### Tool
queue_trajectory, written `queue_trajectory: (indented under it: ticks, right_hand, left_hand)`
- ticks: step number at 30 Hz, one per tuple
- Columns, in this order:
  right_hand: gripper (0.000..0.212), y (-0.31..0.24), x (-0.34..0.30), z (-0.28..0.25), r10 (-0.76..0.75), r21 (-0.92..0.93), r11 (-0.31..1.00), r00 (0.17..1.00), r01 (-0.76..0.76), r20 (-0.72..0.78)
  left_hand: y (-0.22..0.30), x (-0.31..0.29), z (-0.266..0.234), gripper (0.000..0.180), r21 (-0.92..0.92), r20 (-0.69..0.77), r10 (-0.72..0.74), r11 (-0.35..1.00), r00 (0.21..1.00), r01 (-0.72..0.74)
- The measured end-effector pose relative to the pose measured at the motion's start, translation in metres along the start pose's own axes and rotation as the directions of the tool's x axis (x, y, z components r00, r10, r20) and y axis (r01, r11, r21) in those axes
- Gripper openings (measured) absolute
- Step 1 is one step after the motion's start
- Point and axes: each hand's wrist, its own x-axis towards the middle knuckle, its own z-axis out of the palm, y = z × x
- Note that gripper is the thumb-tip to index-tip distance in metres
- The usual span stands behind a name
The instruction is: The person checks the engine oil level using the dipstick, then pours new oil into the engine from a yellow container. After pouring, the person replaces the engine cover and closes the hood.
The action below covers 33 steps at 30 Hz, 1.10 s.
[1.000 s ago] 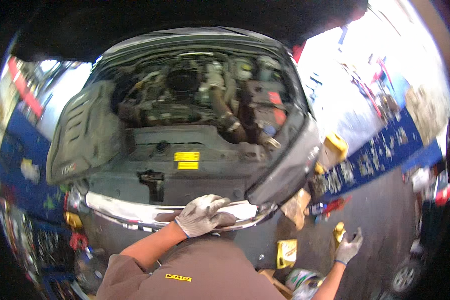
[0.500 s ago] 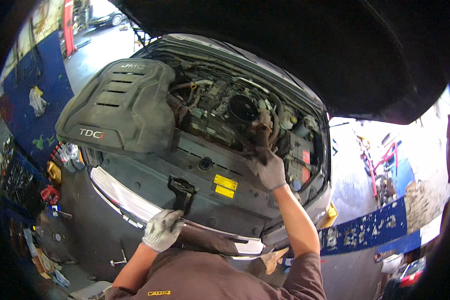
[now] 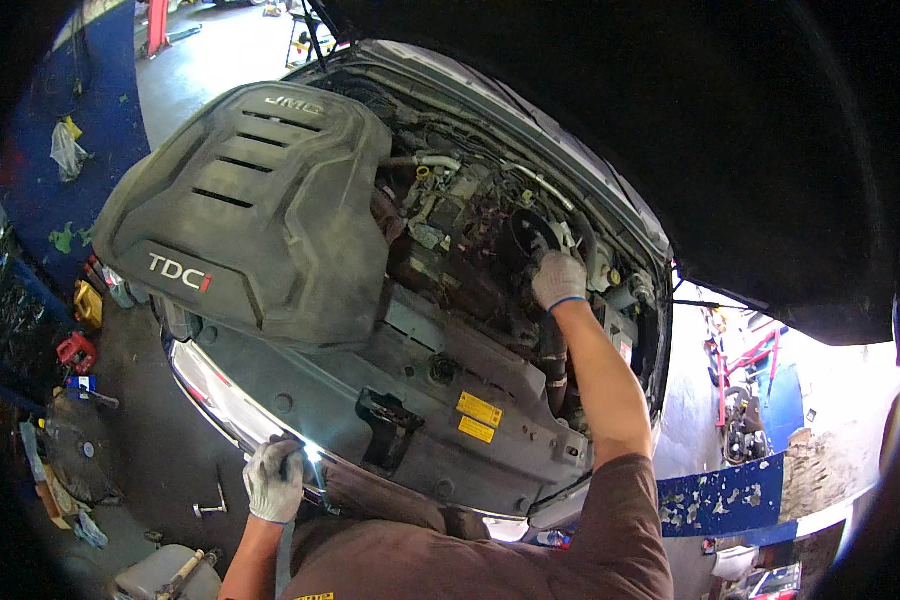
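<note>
My right hand (image 3: 560,281), in a pale knit glove with a blue cuff, reaches into the engine bay (image 3: 470,270). Its fingers are curled beside the rim of a black, round, bowl-like part (image 3: 534,232); what they hold is hidden. Below that hand a dark pipe (image 3: 554,360) runs down toward the front. My left hand (image 3: 274,480), gloved with dark-stained fingertips, is at the car's front edge next to the bright trim (image 3: 210,395). Its fingers are curled, and anything inside them cannot be made out.
A large grey plastic engine cover (image 3: 255,215) lies over the bay's left side. The raised black hood (image 3: 730,150) hangs over the upper right. Yellow stickers (image 3: 478,416) mark the front panel. Yellow (image 3: 88,304) and red (image 3: 76,352) containers stand on the floor at left.
My right hand has moved from the dark pipe up to the black round part. My left hand has shifted left and down along the front edge. The whole view has shifted.
</note>
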Motion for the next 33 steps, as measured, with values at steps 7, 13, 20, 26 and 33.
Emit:
queue_trajectory:
  ticks: [7,13,20,26,33]
  right_hand:
    - [0.032,0.011,-0.004,-0.001,0.011,0.149,0.989,0.999,-0.004,-0.050]
    - [0.034,0.006,-0.018,0.005,-0.037,0.185,0.981,0.988,0.065,-0.149]
    - [0.039,-0.009,-0.043,-0.012,-0.052,0.113,0.991,0.992,0.065,-0.116]
    - [0.035,-0.014,-0.052,-0.005,0.059,0.275,0.961,0.997,-0.044,-0.046]
    - [0.046,0.041,-0.005,0.076,0.342,0.256,0.916,0.935,-0.309,-0.096]
  left_hand:
    - [-0.013,0.004,0.009,0.015,0.079,-0.030,0.076,0.994,0.997,-0.074]
    - [-0.022,0.002,0.011,0.017,0.067,-0.037,0.107,0.992,0.994,-0.104]
    - [-0.010,0.007,0.002,0.009,0.019,-0.046,0.090,0.996,0.995,-0.090]
    - [-0.012,-0.010,-0.017,0.024,-0.052,0.181,-0.161,0.984,0.970,0.173]
    - [-0.013,-0.081,-0.029,0.022,0.044,0.057,-0.193,0.981,0.980,0.191]
